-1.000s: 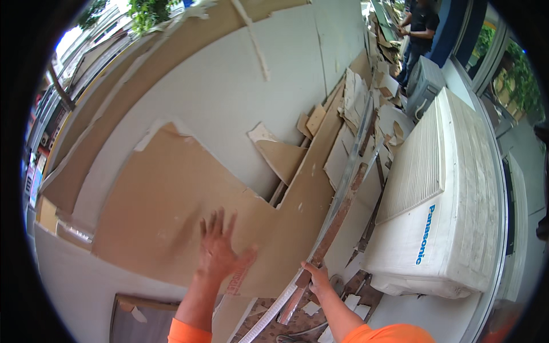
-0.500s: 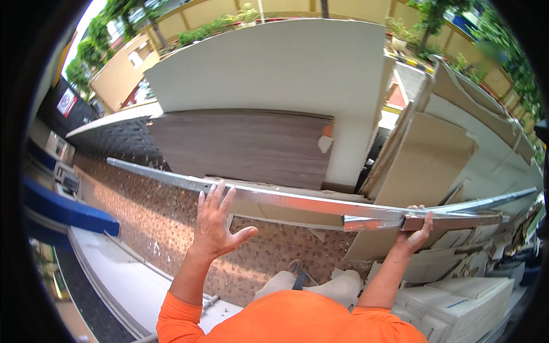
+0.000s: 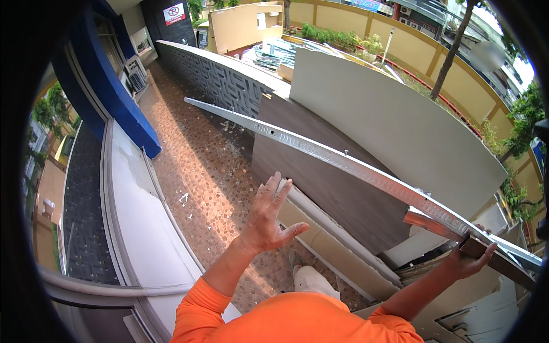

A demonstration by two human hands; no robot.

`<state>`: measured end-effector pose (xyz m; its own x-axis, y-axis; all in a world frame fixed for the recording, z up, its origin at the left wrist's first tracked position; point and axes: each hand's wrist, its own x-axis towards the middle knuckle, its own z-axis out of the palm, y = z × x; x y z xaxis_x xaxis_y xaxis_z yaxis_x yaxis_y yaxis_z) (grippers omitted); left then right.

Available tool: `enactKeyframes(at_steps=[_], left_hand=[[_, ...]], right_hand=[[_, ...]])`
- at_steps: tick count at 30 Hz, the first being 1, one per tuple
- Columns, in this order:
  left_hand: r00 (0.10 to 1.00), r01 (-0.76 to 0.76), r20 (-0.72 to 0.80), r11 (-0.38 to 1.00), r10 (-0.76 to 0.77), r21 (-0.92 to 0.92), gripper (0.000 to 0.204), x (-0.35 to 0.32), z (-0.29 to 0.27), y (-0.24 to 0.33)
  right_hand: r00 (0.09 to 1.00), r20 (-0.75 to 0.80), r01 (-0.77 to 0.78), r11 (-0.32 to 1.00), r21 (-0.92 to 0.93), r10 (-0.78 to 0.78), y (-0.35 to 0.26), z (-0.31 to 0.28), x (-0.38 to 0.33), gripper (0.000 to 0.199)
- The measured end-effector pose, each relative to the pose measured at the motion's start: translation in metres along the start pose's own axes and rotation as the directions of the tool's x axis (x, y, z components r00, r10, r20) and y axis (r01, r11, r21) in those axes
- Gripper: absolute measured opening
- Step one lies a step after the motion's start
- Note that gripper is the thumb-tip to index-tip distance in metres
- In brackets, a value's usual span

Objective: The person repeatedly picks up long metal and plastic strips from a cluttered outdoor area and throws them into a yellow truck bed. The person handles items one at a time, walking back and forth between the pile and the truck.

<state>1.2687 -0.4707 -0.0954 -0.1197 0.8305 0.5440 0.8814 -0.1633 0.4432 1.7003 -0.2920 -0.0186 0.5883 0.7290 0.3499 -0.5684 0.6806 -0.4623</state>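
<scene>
A long galvanized metal stud (image 3: pixel 337 155) slants from the far left down to the right, held up off the paved floor. My right hand (image 3: pixel 473 262) is closed round it near its right end, together with a shorter metal channel (image 3: pixel 433 223) and a brown metal piece (image 3: pixel 474 246) with a squared end. Part of the grip is hidden behind these pieces. In front of my body, my left hand (image 3: pixel 269 217) is raised with its fingers spread and nothing in them. It is apart from the stud, nearest to the cut edges of some beige boards (image 3: pixel 320 240).
A large pale panel (image 3: pixel 389 120) and a dark wood-look board (image 3: pixel 326 177) stand beyond the stud. To the left are a white ledge (image 3: pixel 143 211), a blue pillar (image 3: pixel 114 86) and a wall-side air-conditioner unit (image 3: pixel 136 77). Scraps litter the pebbled floor (image 3: pixel 194 171).
My view has swung left. The stud now slants more steeply across it, its right end lower. My left hand, earlier right at the stud, is now apart from it; my right hand keeps its grip.
</scene>
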Motion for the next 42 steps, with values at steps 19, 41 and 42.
enactKeyframes(at_steps=[19, 41, 42], left_hand=[[0.335, 0.942, 0.270, 0.314, -0.903, -0.120, 0.093, -0.081, -0.038, -0.390], [0.678, 0.536, -0.173, 0.642, -0.714, -0.548, 0.088, 0.214, -0.308, -0.941], [0.685, 0.539, -0.123, 0.613, -0.718, -0.578, 0.090, 0.242, -0.312, -0.963]], right_hand=[[0.999, -0.005, 0.045, 0.979, 0.200, -0.045, 0.411, 0.285, -0.019, 0.036], [0.993, 0.093, -0.091, 0.975, 0.202, 0.074, 0.744, 0.606, -0.321, 0.045], [0.992, 0.095, -0.105, 0.972, 0.208, 0.087, 0.762, 0.613, -0.325, 0.046]])
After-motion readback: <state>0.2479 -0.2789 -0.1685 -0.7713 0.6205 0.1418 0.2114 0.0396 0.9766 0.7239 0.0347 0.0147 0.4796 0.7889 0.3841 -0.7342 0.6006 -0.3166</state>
